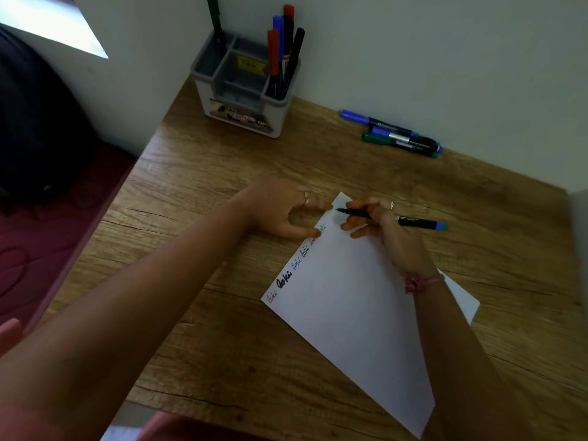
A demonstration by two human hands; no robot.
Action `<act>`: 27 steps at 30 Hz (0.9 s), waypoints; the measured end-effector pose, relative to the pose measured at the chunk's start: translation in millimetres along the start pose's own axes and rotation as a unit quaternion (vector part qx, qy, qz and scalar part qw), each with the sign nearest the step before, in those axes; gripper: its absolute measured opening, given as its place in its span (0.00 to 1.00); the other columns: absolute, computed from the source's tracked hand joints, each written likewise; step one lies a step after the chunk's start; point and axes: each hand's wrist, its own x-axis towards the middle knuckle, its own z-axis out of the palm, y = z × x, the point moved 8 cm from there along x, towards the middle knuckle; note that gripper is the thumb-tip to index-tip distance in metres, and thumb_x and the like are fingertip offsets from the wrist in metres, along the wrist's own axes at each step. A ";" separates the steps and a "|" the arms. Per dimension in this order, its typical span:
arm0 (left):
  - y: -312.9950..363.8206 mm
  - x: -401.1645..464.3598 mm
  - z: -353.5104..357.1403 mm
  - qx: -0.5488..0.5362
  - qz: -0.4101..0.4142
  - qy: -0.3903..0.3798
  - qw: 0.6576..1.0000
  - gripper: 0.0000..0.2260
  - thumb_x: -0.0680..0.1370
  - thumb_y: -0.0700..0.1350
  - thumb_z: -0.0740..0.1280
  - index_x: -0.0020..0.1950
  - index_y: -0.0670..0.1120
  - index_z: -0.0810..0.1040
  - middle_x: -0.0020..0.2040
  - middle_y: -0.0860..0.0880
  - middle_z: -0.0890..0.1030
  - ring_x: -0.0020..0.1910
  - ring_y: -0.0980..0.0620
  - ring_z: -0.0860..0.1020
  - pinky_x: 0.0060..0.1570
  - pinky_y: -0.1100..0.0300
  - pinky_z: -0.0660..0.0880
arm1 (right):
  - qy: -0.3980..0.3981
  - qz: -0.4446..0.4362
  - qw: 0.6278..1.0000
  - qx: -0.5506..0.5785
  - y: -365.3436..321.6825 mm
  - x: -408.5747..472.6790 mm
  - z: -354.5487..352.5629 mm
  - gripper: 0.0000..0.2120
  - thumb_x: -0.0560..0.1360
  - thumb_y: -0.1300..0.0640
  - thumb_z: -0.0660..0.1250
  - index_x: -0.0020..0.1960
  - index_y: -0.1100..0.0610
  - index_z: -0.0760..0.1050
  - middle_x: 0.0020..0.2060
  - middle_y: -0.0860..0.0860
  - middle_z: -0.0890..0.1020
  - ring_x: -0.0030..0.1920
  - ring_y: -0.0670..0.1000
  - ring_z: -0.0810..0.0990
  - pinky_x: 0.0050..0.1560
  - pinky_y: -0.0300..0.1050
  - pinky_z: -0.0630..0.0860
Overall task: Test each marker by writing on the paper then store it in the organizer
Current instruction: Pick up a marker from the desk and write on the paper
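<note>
**Testing a marker at the paper's far corner**

Gripping a thin black marker [391, 218] with a blue-green cap posted on its back end, the right hand [378, 222] rests on the white paper [353, 300]; its fingers are curled round the barrel, and the tip points left, at or just above the sheet close to the far corner. Whether the tip touches the paper cannot be told. A ring sits on one finger of this hand and a pink cord bracelet circles the wrist.

The left hand [286, 208] lies spread on the wooden desk [222, 329], fingers fairly straight, with the thumb tip pressing on the left edge of the paper and a fingertip near the far corner. It also wears a ring.

The paper lies at an angle across the desk. Along its left edge runs a row of short handwritten words [296, 265] in different colours: red, thick black, blue, then more near the thumb, one partly covered by it.

At the back of the desk, against the white wall, stands the grey organizer [245, 87] with several compartments. Its right-hand compartment holds a bunch of upright markers [283, 52] with red, blue and black caps; one dark green marker [216, 20] stands in the back left compartment.

Well to the right of the organizer, near the wall, three loose markers [394, 133] lie side by side on the desk, two with blue caps and one green.
</note>
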 end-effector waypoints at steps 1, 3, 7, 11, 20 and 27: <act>-1.0 0.5 0.7 0.002 -0.002 -0.001 1.000 0.31 0.70 0.68 0.55 0.70 0.57 0.67 0.47 0.56 0.75 0.36 0.60 0.65 0.31 0.68 0.57 | -0.008 -0.012 1.000 -0.013 -0.2 2.9 0.8 0.15 0.80 0.62 0.54 0.47 0.57 0.79 0.39 0.53 0.84 0.42 0.51 0.84 0.43 0.38 0.78; -2.8 1.6 2.1 -0.002 0.001 0.004 1.000 0.29 0.71 0.67 0.55 0.70 0.57 0.67 0.48 0.57 0.74 0.37 0.61 0.64 0.32 0.69 0.57 | -0.034 -0.044 0.997 -0.048 -1.1 8.5 4.4 0.12 0.77 0.66 0.60 0.44 0.55 0.80 0.37 0.51 0.84 0.40 0.52 0.83 0.44 0.40 0.79; -2.3 2.3 1.7 -0.027 0.023 0.017 0.999 0.22 0.75 0.59 0.55 0.68 0.57 0.71 0.49 0.54 0.79 0.38 0.62 0.66 0.32 0.68 0.59 | -0.059 -0.057 0.995 -0.065 -2.7 16.5 9.8 0.08 0.69 0.64 0.68 0.42 0.53 0.79 0.37 0.47 0.83 0.39 0.47 0.82 0.42 0.39 0.78; -4.2 2.1 2.0 -0.024 0.024 0.025 0.999 0.20 0.76 0.59 0.55 0.66 0.57 0.73 0.47 0.54 0.80 0.38 0.60 0.69 0.33 0.65 0.63 | -0.085 -0.077 0.988 -0.100 -7.6 25.2 19.3 0.10 0.68 0.68 0.68 0.39 0.52 0.78 0.34 0.40 0.81 0.38 0.41 0.79 0.40 0.33 0.75; -4.7 2.9 0.8 -0.013 0.019 0.037 0.999 0.21 0.76 0.61 0.54 0.65 0.57 0.74 0.50 0.55 0.81 0.41 0.63 0.67 0.34 0.65 0.63 | -0.115 -0.108 0.982 -0.102 -6.9 25.8 28.8 0.04 0.66 0.56 0.66 0.39 0.57 0.76 0.37 0.45 0.81 0.40 0.46 0.80 0.41 0.37 0.76; -4.2 3.1 0.6 -0.024 0.011 0.020 0.999 0.21 0.75 0.60 0.55 0.65 0.57 0.74 0.52 0.55 0.80 0.42 0.63 0.67 0.35 0.65 0.63 | -0.106 -0.111 0.979 -0.132 -1.6 26.8 29.1 0.06 0.66 0.55 0.66 0.39 0.58 0.77 0.38 0.58 0.81 0.39 0.57 0.79 0.40 0.47 0.76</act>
